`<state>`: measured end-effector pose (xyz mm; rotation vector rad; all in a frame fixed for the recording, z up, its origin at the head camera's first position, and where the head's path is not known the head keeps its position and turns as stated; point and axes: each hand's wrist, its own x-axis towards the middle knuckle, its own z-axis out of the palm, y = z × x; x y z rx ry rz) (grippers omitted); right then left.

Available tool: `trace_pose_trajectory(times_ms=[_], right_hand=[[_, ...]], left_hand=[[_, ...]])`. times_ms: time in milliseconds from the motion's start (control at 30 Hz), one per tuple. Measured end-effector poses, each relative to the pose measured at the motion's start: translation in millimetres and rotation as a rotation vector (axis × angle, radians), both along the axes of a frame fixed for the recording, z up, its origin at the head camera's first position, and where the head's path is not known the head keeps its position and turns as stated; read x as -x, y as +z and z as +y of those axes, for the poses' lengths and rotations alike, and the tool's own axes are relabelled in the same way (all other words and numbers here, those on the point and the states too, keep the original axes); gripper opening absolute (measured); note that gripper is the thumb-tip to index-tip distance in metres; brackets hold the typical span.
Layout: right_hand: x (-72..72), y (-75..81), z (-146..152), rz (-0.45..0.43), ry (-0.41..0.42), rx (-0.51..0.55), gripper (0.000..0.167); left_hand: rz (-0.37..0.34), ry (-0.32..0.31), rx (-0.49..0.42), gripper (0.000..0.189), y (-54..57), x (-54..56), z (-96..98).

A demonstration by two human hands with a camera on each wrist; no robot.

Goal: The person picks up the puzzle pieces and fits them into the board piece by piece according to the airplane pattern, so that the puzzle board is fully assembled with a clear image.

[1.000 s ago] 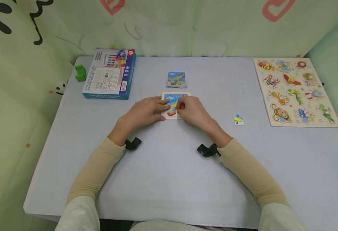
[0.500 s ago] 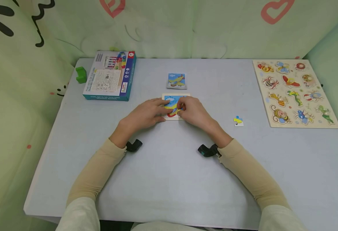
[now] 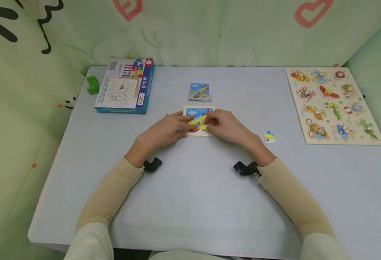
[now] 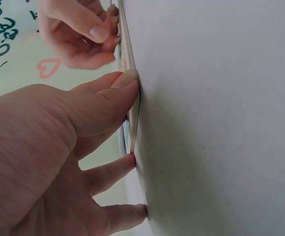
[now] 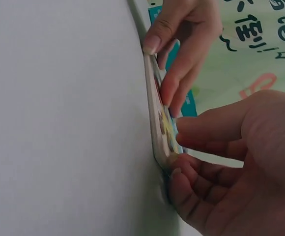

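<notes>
A small framed jigsaw puzzle (image 3: 197,112) of a yellow airplane on blue sky lies at the table's middle. My left hand (image 3: 166,130) rests on its left part, fingers stretched over the picture; in the left wrist view the thumb (image 4: 125,83) meets the near edge. At the right side is my right hand (image 3: 227,125), bent fingertips touching the puzzle. The right wrist view shows its thumb (image 5: 191,130) apart from the fingers, with no piece visible between them. A loose yellow, blue and white jigsaw piece (image 3: 269,137) lies to the right.
A small airplane picture (image 3: 199,91) lies just beyond the puzzle. A flat box (image 3: 122,86) and a green block (image 3: 92,85) stand at back left. A wooden insect puzzle board (image 3: 335,106) lies at right. Curtains bound the table's back and sides.
My right hand and forearm have shifted right, uncovering more of the airplane, including its red tail. The right fingers have loosened from their pinch. The left hand stays on the puzzle.
</notes>
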<state>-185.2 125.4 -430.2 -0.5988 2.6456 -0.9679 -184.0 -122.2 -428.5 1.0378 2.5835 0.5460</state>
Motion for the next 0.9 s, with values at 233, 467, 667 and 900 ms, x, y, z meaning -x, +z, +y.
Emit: trace_pose_trajectory(times_ms=[233, 467, 667, 900], right_hand=[[-8.9, 8.0, 34.5, 0.023, 0.003, -0.028, 0.017], [-18.0, 15.5, 84.9, 0.076, -0.109, -0.054, 0.019], [-16.8, 15.9, 120.0, 0.091, -0.133, -0.056, 0.025], [-16.1, 20.8, 146.3, -0.056, -0.12, -0.096, 0.034]], left_hand=[[-0.001, 0.006, 0.018, 0.044, -2.5, -0.1, 2.0], [-0.009, 0.01, 0.007, 0.045, -0.5, -1.6, 3.3], [-0.006, 0.018, 0.023, 0.044, 1.0, -1.3, 3.2], [-0.019, 0.028, 0.024, 0.045, 0.1, -1.0, 2.4]])
